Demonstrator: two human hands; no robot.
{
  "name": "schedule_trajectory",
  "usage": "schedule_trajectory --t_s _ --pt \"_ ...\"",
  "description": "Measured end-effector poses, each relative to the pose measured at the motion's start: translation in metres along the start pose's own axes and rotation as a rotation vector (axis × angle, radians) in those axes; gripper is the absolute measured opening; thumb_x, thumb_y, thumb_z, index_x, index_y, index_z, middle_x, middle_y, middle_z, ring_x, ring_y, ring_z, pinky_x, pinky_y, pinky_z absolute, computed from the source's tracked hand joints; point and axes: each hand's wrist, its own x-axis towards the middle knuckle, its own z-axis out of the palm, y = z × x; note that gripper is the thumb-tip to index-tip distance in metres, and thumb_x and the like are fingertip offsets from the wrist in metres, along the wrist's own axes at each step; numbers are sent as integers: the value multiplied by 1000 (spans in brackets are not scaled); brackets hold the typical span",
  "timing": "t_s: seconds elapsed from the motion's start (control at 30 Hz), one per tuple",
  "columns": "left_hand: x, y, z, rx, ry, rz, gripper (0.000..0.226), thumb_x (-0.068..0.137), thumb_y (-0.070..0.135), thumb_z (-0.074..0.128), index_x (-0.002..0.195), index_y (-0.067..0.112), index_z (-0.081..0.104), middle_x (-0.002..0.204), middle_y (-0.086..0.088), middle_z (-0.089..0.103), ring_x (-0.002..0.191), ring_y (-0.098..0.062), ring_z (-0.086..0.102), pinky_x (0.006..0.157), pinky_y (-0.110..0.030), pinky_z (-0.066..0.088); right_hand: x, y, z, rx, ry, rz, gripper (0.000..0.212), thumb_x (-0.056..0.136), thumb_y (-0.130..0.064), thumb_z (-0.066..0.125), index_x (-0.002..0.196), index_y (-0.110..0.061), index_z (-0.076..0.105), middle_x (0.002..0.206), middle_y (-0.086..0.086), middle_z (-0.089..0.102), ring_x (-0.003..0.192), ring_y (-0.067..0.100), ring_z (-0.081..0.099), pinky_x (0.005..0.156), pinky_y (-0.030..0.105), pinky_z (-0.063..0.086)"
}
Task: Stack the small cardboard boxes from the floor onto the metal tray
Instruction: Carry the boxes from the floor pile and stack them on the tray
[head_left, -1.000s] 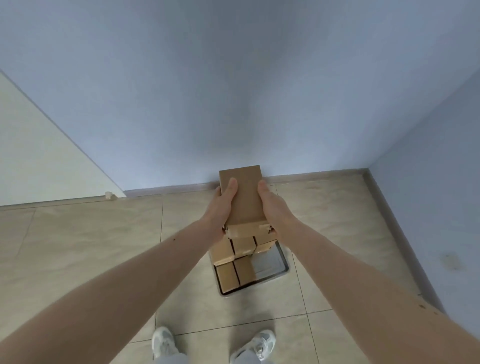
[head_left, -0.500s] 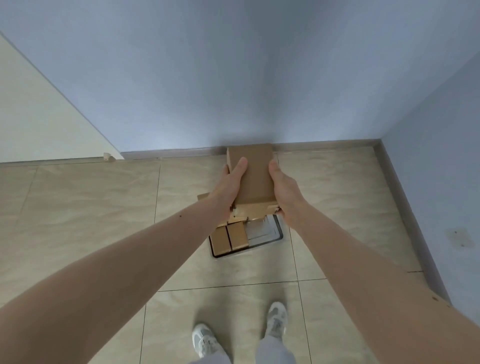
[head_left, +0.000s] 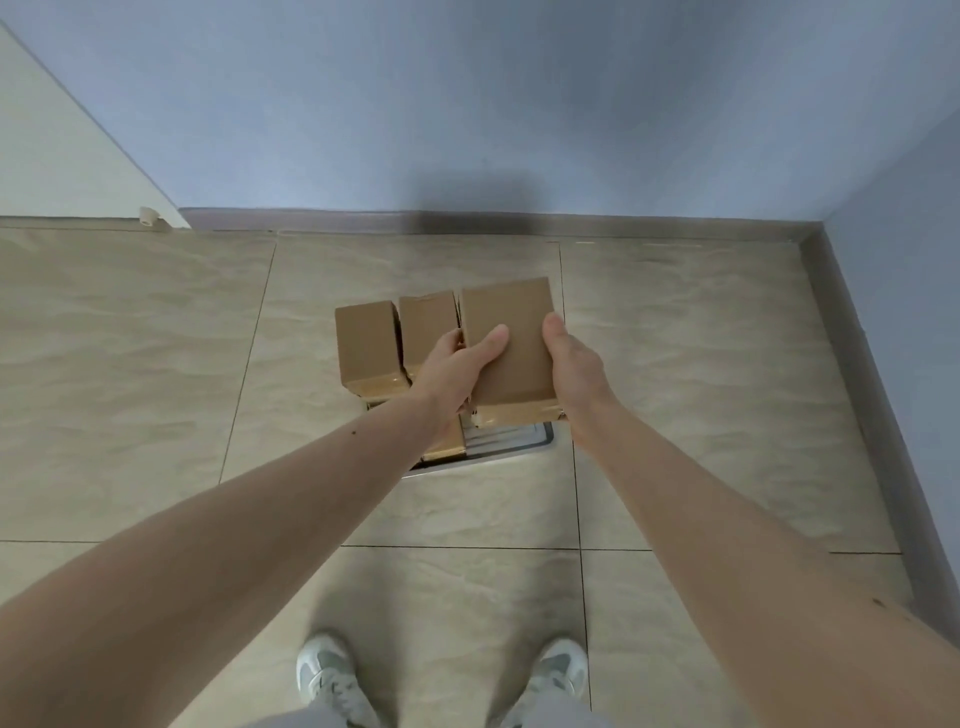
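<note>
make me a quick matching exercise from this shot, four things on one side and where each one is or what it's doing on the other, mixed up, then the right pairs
Things:
1. left hand
2. right hand
3. metal tray
4. leftmost cardboard box

Places or states:
A. on the floor tiles, partly hidden under the boxes
B. grips the right edge of the held cardboard box
C. top of the stack, touched by no hand
D. thumb lies across the held box's top face

Pairs: 1-D, 2-B, 3-A, 4-C

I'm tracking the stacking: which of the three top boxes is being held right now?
The rightmost box, the biggest in view. The left hand and right hand grip its sides; the middle box and leftmost box sit unheld.
</note>
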Motion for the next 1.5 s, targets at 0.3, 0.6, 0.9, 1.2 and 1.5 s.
schedule_trajectory --t_s 0.3,0.6,0.9,1.2,1.5 --pt "144 -140 14 180 115 -2 54 84 42 79 127 16 59 104 4 64 82 -7 58 60 -22 40 124 179 12 20 32 -13 37 103 -55 42 89 -29 64 107 4 69 105 25 66 99 47 53" --pt "264 -230 -6 350 270 94 80 71 47 87 133 12 51 117 -2 59 102 -20 53 82 -36 42 223 292 52 3 76 -97 45 100 -60 43 117 -19 51 107 1 61 96 17 60 83 34 51" --pt "315 -295 -13 522 378 255 79 76 51 83 136 11 49 130 -5 60 114 -22 58 77 -29 41 270 356 73 -15 110 -65 42 100 -61 41 115 -24 50 113 3 61 103 21 60 92 41 52" --pt "342 -314 -9 572 424 355 82 75 55 81 137 14 47 132 -6 56 120 -25 56 83 -30 47 298 364 75 -35 135 -78 38 100 -61 42 112 -26 50 103 0 60 100 21 61 95 45 53" --pt "357 -335 -18 713 468 344 95 74 62 77 148 13 42 156 -10 38 149 -28 26 120 -47 29 308 376 87 -78 122 -32 54 99 -62 42 129 -19 55 120 6 64 109 25 61 99 45 51"
